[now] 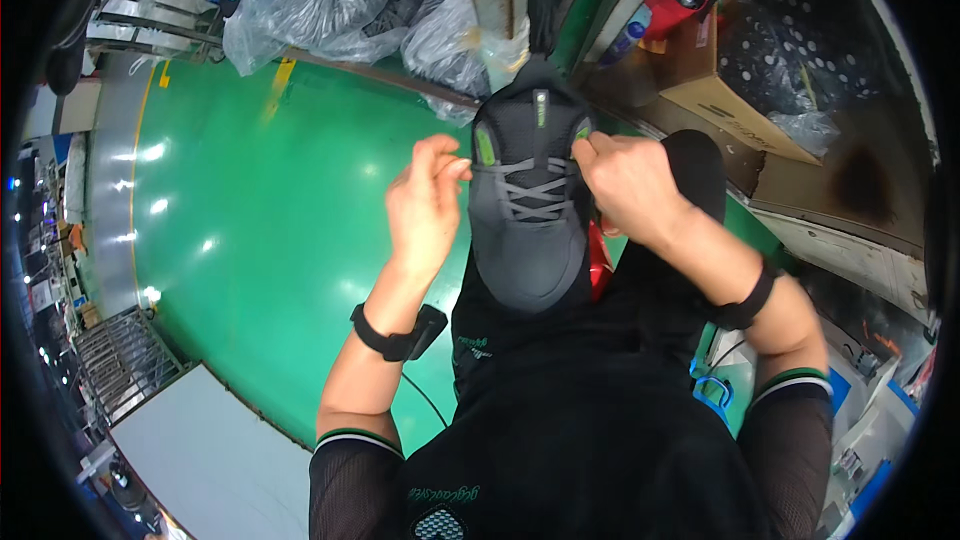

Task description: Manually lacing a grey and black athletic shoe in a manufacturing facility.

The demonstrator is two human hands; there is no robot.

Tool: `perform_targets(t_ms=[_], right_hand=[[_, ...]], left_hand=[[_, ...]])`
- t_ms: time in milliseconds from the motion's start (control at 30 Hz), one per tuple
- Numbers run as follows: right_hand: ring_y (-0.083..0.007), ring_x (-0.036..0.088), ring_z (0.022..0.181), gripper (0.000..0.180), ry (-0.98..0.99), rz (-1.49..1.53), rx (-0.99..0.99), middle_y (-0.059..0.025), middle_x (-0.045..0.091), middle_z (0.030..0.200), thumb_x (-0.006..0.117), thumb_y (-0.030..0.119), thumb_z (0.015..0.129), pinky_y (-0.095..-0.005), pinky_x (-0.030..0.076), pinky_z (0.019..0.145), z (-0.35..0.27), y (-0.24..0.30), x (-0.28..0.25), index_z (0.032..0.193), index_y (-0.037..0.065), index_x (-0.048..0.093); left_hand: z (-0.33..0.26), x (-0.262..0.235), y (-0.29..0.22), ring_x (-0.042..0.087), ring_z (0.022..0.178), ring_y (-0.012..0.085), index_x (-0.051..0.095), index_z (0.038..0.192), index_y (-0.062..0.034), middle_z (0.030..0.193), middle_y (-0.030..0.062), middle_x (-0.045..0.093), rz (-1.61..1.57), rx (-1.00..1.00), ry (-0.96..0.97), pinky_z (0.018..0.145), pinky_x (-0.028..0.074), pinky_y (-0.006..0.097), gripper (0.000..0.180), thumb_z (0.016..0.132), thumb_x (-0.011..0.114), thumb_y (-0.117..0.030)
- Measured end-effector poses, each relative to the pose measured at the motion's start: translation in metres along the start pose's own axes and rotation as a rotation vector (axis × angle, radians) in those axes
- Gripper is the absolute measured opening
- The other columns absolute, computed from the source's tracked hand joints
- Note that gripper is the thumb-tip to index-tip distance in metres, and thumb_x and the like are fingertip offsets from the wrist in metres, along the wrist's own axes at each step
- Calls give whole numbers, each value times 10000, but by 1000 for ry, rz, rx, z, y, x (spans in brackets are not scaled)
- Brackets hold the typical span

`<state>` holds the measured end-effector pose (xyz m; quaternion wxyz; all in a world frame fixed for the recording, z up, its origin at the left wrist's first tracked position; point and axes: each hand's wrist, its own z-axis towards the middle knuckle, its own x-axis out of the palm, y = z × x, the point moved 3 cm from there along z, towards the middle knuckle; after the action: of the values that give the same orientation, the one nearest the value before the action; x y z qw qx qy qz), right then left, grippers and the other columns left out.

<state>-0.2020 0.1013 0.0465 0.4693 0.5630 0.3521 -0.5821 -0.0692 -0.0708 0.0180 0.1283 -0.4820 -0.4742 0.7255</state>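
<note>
A dark grey sports shoe (528,240) with grey laces and small green eyelet tabs rests on my lap, toe toward me. My left hand (425,205) is at the shoe's left side, thumb and fingers pinched on a lace end near the upper eyelets. At the shoe's right side, my right hand (630,185) has its fingers pinched at the top right eyelet by the green tab. Both wrists wear black bands. The lace ends themselves are mostly hidden by my fingers.
A green floor (260,220) spreads to the left. Clear plastic bags (330,0) holding dark items lie ahead. Cardboard boxes (730,110) stand at the right. A grey panel (200,450) lies at lower left and a blue item (715,395) by my right side.
</note>
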Motion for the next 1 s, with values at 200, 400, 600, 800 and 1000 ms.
perform_targets(t_ms=[200,400,600,800,1000], right_hand=[[-217,649,677,101,212,-73,-547,-65,589,691,608,99,702,-332,507,564,30,-10,0,775,33,583],[-244,631,817,254,135,86,-314,-67,519,945,675,97,702,-339,526,627,25,-37,-19,924,75,554],[-243,573,962,307,237,273,-453,-58,516,956,720,74,658,-362,521,717,46,-44,-14,909,53,544],[-291,592,858,249,324,359,-564,-81,536,865,706,89,689,-400,500,710,51,-55,-1,853,34,526],[-296,595,827,259,328,469,-554,-86,547,847,732,133,689,-417,482,710,42,-64,12,829,36,538]], left_hand=[[6,5,-8,621,642,283,463,1133,-57,680,91,611,266,341,71,589,482,379,321,855,622,-39],[21,2,-12,616,655,319,424,1251,-49,676,119,595,264,392,303,587,475,407,445,852,619,-28],[41,-3,-35,596,633,345,333,1402,-79,654,168,574,489,430,565,559,454,427,678,802,643,-7],[60,12,-43,603,707,308,458,1277,-121,643,132,575,639,569,697,727,456,449,598,735,705,-69],[79,-7,-36,551,930,230,610,873,-119,786,30,556,522,961,505,911,399,426,294,625,760,-174]])
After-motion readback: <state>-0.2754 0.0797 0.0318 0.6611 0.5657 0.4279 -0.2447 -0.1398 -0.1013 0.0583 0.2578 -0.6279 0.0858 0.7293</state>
